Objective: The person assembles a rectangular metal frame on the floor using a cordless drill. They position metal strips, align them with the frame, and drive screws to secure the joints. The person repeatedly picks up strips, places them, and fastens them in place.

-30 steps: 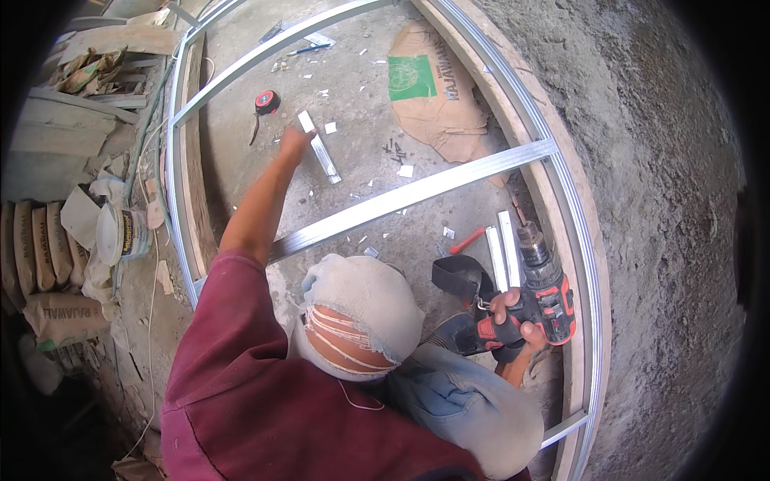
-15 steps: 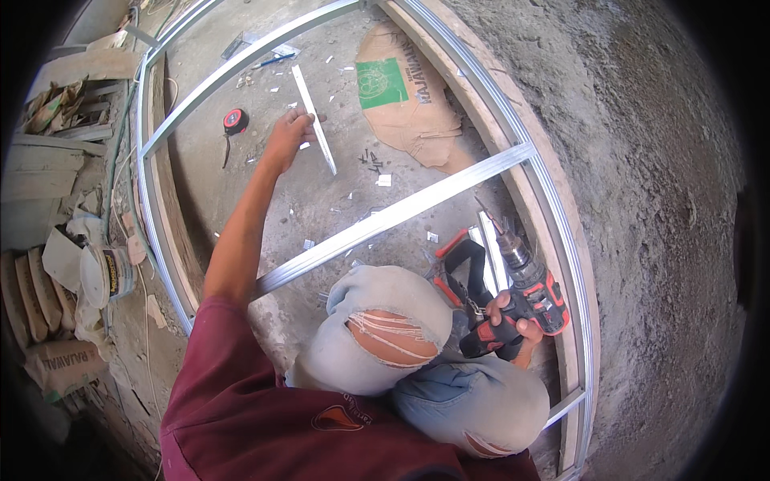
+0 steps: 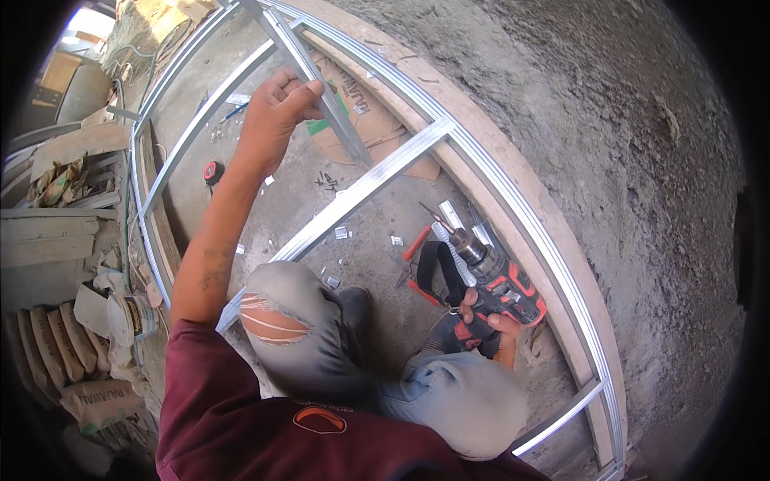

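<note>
My left hand (image 3: 279, 116) is raised with its fingers closed round a narrow metal strip (image 3: 341, 124), which slants above the floor over the flattened cardboard sack. My right hand (image 3: 504, 325) grips a red and black cordless drill (image 3: 513, 290) by its handle, beside my knee. The drill's bit points up and away to the left. Both hands are inside a silver metal frame (image 3: 525, 210), whose crossbar (image 3: 365, 188) runs in front of my knees. A tool with red handles (image 3: 423, 298) lies beside the drill, partly hidden behind a black strap (image 3: 439, 268).
A red and black tape measure (image 3: 212, 171) lies on the floor at the left. Dark screws (image 3: 327, 181) and metal scraps (image 3: 341, 233) are scattered about. Wooden beams (image 3: 553, 337) lie along the frame. Stacked sacks (image 3: 60, 345) and a white bucket (image 3: 132, 319) stand at far left.
My left hand has lifted the metal strip off the floor area and brought it closer. My knees have moved apart, and the drill has shifted slightly left while staying in my right hand.
</note>
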